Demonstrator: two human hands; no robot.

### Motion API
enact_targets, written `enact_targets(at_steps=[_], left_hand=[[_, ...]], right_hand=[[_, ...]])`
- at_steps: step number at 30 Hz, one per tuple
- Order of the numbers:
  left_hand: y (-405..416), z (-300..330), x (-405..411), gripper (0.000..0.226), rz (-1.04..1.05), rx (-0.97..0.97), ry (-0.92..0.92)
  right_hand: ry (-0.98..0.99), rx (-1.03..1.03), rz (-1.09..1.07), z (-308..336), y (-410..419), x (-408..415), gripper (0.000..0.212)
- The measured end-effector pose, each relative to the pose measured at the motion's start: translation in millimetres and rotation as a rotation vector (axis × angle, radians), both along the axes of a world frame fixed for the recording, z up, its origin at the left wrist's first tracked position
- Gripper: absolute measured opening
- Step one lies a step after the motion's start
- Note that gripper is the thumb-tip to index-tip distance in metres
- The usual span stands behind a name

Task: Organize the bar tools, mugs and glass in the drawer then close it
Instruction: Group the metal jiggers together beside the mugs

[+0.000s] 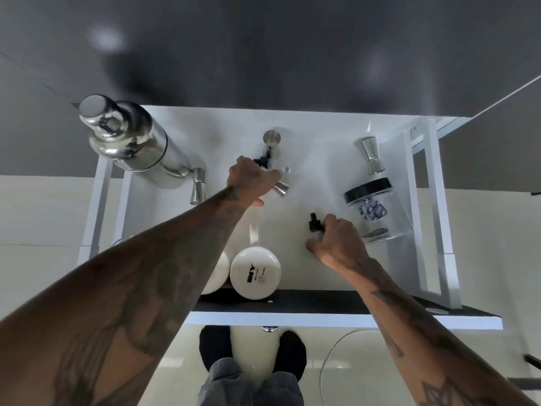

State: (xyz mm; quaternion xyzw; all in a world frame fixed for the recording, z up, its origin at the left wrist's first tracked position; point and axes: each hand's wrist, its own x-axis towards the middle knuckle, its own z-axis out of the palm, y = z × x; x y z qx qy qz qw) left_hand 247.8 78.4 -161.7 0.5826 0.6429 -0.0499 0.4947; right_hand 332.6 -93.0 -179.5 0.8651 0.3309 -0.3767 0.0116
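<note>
Inside the open drawer [292, 118], the left hand [251, 178] gripped a steel jigger [281, 188] and the right hand [336, 241] a dropper bottle [315, 223]; both wanted setting down upright, clear of the mugs [255, 272].

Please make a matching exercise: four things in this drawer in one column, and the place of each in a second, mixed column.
Things:
1. large shiny steel cocktail shaker
2. clear glass jar with black lid
3. white ceramic mug with black print
4. small black-capped dropper bottle

Places:
A. near front edge
B. far left corner
C. in the right hand
D. right side

Pairs: 1-B, 2-D, 3-A, 4-C
</note>
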Motion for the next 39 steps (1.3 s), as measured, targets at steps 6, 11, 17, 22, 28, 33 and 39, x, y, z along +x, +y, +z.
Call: enact_targets(at_steps=[6, 11, 17, 22, 28, 33, 39], left_hand=[[5, -24, -12, 0.031, 0.385, -0.322, -0.282], [11, 7, -41, 0.019, 0.189, -0.311, -0.503], [9, 44, -79, 0.026, 0.189, -0.405, -0.777], [-12, 57, -84, 0.033, -0.238, 0.097, -0.637], [-22, 56, -79, 0.034, -0.333, 0.343, -0.519], [-8, 55, -84, 0.026, -0.338, 0.33, -0.436], [-23, 39, -85, 0.038, -0.324, 0.422, -0.373]], right_hand=[[-0.204, 0.11, 0.038, 20, 24, 14, 0.042], [0.21, 0.422, -0.066, 27, 61, -3, 0.037], [0.796, 0.656, -0.468, 38, 66, -26, 0.033], [0.573, 0.725, -0.233, 42, 34, -23, 0.028], [0.656, 0.258, -0.113, 15, 5, -17, 0.056], [0.097, 0.399, -0.005, 5, 5, 12, 0.054], [0.259, 0.275, 0.107, 4, 22, -9, 0.044]])
